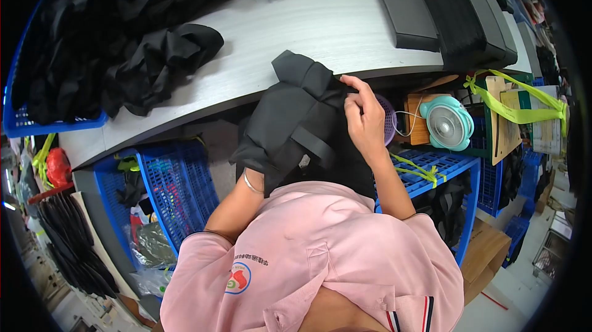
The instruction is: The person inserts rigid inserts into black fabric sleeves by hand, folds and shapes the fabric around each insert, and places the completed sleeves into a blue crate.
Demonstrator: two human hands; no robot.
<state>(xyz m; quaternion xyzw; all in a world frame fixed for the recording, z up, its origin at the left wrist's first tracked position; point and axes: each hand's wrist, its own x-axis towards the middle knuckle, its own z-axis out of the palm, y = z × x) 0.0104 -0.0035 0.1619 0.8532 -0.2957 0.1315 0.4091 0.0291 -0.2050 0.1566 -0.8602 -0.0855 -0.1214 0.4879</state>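
Note:
A black fabric pouch with a short strap is held over my lap, in front of the table edge. Its cloth is creased, and its upper end is folded into a blunt corner. My left hand goes into or under the pouch at its lower left; the fingers are hidden and only the wrist with a bracelet shows. At the upper right edge, my right hand has its thumb and index finger on the cloth, with the other fingers curled.
Crumpled black fabric pieces fill a blue basket and spill onto the grey table. Stacked black panels lie at the right. Below stand a turquoise fan, a blue crate and a blue rack.

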